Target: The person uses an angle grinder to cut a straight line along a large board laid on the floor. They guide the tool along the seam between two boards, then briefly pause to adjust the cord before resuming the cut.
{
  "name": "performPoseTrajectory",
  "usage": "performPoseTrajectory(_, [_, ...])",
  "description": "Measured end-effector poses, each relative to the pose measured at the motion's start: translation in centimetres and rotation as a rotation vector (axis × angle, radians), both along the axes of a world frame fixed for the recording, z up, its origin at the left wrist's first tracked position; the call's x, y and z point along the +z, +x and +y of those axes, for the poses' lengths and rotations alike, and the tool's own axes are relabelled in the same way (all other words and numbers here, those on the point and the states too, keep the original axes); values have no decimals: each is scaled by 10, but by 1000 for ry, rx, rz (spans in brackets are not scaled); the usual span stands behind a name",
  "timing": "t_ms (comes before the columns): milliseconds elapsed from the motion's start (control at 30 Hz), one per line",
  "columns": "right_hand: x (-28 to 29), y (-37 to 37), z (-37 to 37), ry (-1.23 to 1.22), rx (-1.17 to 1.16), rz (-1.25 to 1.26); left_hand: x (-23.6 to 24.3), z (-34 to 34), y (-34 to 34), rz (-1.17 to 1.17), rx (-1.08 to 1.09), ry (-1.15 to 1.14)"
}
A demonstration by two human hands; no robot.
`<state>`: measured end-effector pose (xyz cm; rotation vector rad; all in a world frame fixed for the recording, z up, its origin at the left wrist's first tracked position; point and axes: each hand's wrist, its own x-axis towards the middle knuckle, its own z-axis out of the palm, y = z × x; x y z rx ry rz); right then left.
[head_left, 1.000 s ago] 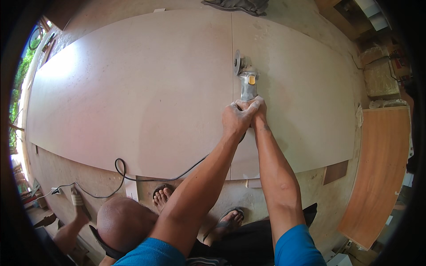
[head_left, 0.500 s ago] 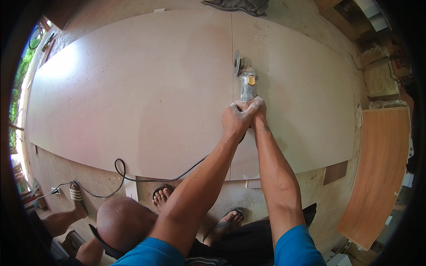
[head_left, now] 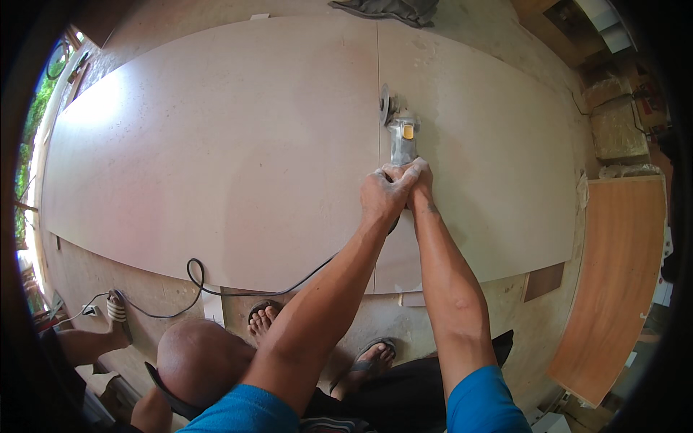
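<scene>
A grey angle grinder [head_left: 402, 144] with a yellow patch on its body points away from me over a large pale board [head_left: 216, 151]. Its upright disc [head_left: 385, 105] is over or just beside the dark straight line running across the board; whether it touches the surface I cannot tell. My left hand [head_left: 385, 193] and my right hand [head_left: 421, 182] are both wrapped around the grinder's rear body, pressed together and dusted white. Most of the handle is hidden by them. From under my left forearm a black power cord [head_left: 249, 294] runs left across the board's near edge.
My sandaled feet [head_left: 372, 361] are at the near edge. Another person's leg [head_left: 90, 346] shows at lower left, near a cord connection [head_left: 89, 310]. A brown wooden panel [head_left: 613, 281] lies on the right. Dark cloth [head_left: 386, 9] lies beyond the far edge.
The grinder is nearly where it was, its head a few pixels nearer to me. At lower left the other person's leg and foot have shifted left.
</scene>
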<state>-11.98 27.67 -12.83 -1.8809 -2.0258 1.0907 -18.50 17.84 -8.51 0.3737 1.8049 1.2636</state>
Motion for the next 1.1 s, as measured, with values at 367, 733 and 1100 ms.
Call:
performPoseTrajectory(367, [-2,-4,3,-49,-8,-104,-3,0,0,-3,-15,-43])
performPoseTrajectory(733, [12,-1,-9,-48,-34,-43,-8,-5,6,10,-11,-42])
performPoseTrajectory(1100, [12,6,-14,-61,-12,-45,3,-14,10,-31,-4,-26])
